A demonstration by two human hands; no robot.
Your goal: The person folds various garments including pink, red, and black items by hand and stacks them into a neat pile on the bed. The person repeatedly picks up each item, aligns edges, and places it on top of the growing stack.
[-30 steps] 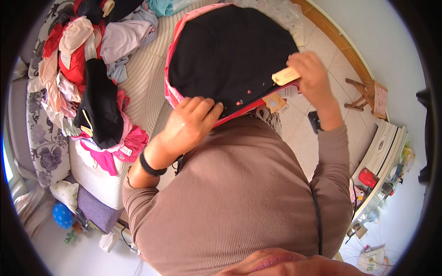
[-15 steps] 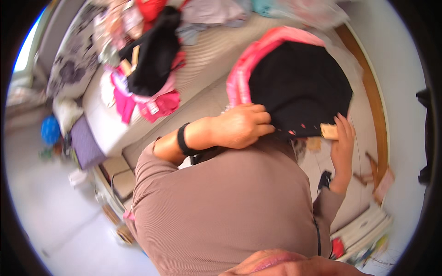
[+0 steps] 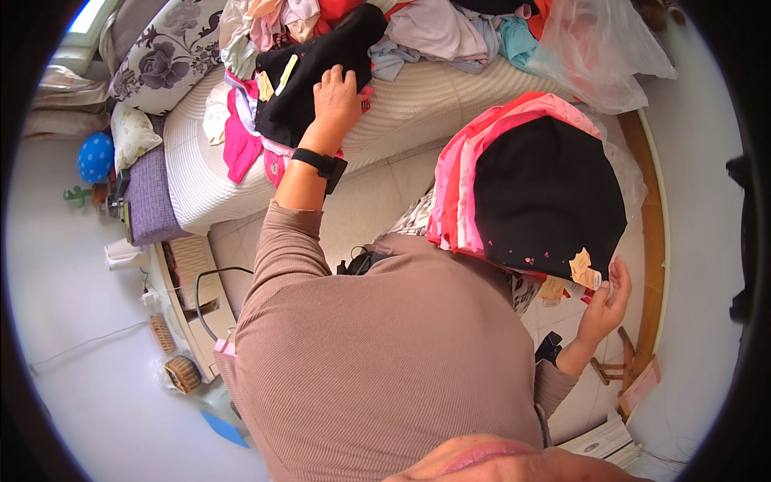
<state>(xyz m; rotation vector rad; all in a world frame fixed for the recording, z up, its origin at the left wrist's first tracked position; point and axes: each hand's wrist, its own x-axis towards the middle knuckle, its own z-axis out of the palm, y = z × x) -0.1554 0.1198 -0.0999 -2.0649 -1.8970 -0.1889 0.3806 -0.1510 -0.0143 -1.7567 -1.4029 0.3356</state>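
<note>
My left hand (image 3: pixel 336 100) rests on a black garment (image 3: pixel 301 84) on the sofa, fingers spread and slightly bent over its edge; tags in yellow and tan lie on the cloth. On my lap is a layered stack of folded clothes. A black garment (image 3: pixel 550 193) with small red and pink dots along its hem tops this stack, above pink and red garments (image 3: pixel 462 177). At its near right corner, my right hand (image 3: pixel 608 309) touches the end of a tan paper tag (image 3: pixel 585 269), thumb and fingers apart. Another tag (image 3: pixel 552 291) hangs below the hem.
Heaped clothes (image 3: pixel 442 32) and a clear plastic bag (image 3: pixel 602 60) cover the back of the cream sofa (image 3: pixel 193 177). Left of it are a floral cushion (image 3: pixel 165 64), a purple cushion (image 3: pixel 152 197) and a blue dotted balloon (image 3: pixel 95 157). A white wall (image 3: pixel 695 201) bounds the right.
My left hand has left the stack and moved forward and left onto the black garment on the sofa. My right hand stays by the tagged corner, its fingers farther off the cloth.
</note>
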